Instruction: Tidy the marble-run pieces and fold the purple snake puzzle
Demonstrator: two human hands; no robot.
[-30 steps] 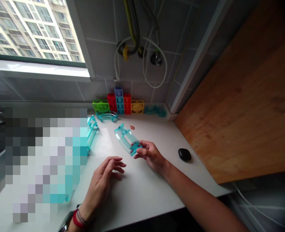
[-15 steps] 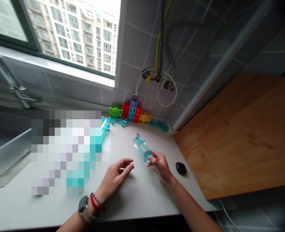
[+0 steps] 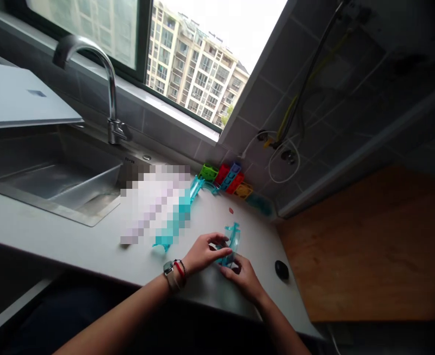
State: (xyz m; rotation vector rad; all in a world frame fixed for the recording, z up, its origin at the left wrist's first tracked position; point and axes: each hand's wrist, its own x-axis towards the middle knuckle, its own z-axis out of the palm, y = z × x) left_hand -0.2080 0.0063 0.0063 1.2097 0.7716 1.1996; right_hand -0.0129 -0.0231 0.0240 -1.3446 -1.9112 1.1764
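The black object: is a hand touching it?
No, the black object lies apart from the left hand and right hand, both at the curved teal piece.

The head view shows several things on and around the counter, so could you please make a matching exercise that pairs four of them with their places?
Things
1. Faucet
2. Foremost curved turquoise piece
3. Black rounded object
4. Green block

Places
A. On the counter, close to the wooden panel
B. At the left end of the row of coloured blocks
C. At the back of the sink
D. Between the left hand and the right hand

Right pairs: 1-C, 2-D, 3-A, 4-B
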